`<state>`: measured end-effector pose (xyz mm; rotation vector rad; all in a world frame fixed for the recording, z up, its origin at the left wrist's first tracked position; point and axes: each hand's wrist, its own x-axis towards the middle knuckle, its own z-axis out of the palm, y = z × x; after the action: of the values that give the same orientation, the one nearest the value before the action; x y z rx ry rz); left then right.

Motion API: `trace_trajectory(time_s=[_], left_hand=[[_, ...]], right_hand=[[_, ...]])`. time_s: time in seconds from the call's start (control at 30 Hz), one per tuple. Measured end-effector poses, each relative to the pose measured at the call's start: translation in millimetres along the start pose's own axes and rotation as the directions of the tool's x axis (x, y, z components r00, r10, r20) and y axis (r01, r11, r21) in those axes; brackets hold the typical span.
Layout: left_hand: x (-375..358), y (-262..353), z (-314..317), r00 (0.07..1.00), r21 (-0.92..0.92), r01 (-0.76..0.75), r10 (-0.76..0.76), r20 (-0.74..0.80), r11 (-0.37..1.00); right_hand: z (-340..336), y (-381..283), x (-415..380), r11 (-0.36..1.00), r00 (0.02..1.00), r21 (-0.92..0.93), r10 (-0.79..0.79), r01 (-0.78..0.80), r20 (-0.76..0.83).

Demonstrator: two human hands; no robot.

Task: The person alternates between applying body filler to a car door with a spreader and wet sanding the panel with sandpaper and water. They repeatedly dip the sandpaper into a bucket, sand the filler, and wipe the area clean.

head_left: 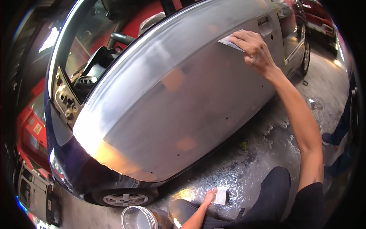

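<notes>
A grey primed car door (206, 95) with orange-brown patches fills the middle of the view. High on it, below and left of the door handle recess (265, 25), my right hand (253, 49) holds a thin whitish sheet (232, 41) by its edge, the sheet lying against the door surface. Low in the view, near my knee, my left hand (209, 197) grips a small pale rectangular block (220, 195) above the wet floor.
An open bucket (139, 218) stands at the bottom, near the car's front wheel (126, 199). Wet concrete floor (263, 152) runs below the door. A person's leg and shoe (327, 138) show at the right. Other vehicles stand at both sides.
</notes>
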<state>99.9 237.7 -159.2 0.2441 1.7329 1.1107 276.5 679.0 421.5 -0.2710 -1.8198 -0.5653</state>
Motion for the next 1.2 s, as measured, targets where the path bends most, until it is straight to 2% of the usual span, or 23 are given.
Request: trace_trajectory(time_s=[0.07, 0.1, 0.17, 0.33, 0.4, 0.5, 0.57, 0.6, 0.67, 0.73, 0.83, 1.0, 1.07, 1.13, 1.2], left_hand=[[-5.7, 2.6, 4.1, 0.99, 0.095, -0.097, 0.105, -0.094, 0.991], [-3.6, 0.4, 2.7, 0.99, 0.093, -0.092, 0.101, -0.094, 0.991], [7.8, -10.2, -3.2, 0.999, 0.031, -0.051, 0.05, 0.01, 0.998], [0.5, -1.7, 0.1, 0.998, -0.018, -0.06, 0.06, 0.026, 0.998], [10.6, -11.3, -4.1, 0.996, -0.031, -0.074, 0.076, 0.037, 0.997], [16.3, -16.9, -0.9, 0.997, -0.017, -0.065, 0.065, 0.037, 0.998], [3.2, -4.1, 1.0, 0.987, -0.05, -0.127, 0.132, 0.09, 0.991], [-0.9, 2.4, 0.5, 0.989, -0.079, -0.13, 0.135, 0.059, 0.988], [-9.1, 13.0, 5.9, 0.985, -0.058, -0.091, 0.099, 0.143, 0.994], [-22.6, 28.0, 5.5, 0.984, -0.125, -0.047, 0.067, 0.162, 0.991], [-23.1, 27.7, 6.8, 0.977, -0.305, -0.049, 0.11, 0.184, 0.951], [-17.4, 25.8, 0.1, 0.974, -0.387, -0.003, 0.09, 0.206, 0.922], [-15.0, 24.0, -3.0, 0.973, -0.356, 0.014, 0.069, 0.22, 0.934], [-22.2, 33.2, -2.6, 0.976, -0.356, 0.003, 0.075, 0.204, 0.934], [-31.3, 41.3, 1.8, 0.979, -0.368, 0.001, 0.074, 0.19, 0.93]], right_hand=[[-1.0, -1.1, 7.7, 1.0, 1.0, 0.005, 0.004, -0.004, -0.009], [-3.4, -2.4, 11.5, 1.0, 1.0, 0.001, 0.013, -0.013, -0.013], [-4.5, -3.0, 17.4, 1.0, 1.0, 0.0, -0.001, 0.001, -0.008], [-6.9, -19.7, 5.4, 0.996, 0.997, 0.054, -0.076, 0.075, 0.026], [-8.2, -32.0, 1.5, 0.992, 0.993, 0.044, -0.115, 0.117, -0.039], [-17.1, -49.6, 6.4, 0.993, 0.993, 0.027, -0.111, 0.112, -0.04], [-13.4, -69.3, 14.0, 0.99, 0.992, 0.073, -0.117, 0.121, -0.055], [-15.2, -78.0, 16.1, 0.99, 0.994, 0.099, -0.099, 0.104, -0.056], [-25.0, -93.6, 14.0, 0.986, 0.995, 0.139, -0.09, 0.096, -0.047], [-34.0, -112.4, 9.0, 0.962, 0.999, 0.271, -0.048, 0.04, 0.02], [-44.3, -146.7, -17.5, 0.835, 0.979, 0.53, 0.049, -0.149, 0.198], [-39.9, -170.6, -28.9, 0.869, 0.97, 0.481, -0.005, -0.116, 0.243], [-34.4, -174.1, -17.2, 0.903, 0.985, 0.424, -0.01, -0.065, 0.173], [-33.8, -181.9, -9.5, 0.888, 0.988, 0.454, 0.003, -0.075, 0.157], [-35.7, -192.3, -6.7, 0.69, 0.957, 0.669, 0.136, -0.277, 0.256]])
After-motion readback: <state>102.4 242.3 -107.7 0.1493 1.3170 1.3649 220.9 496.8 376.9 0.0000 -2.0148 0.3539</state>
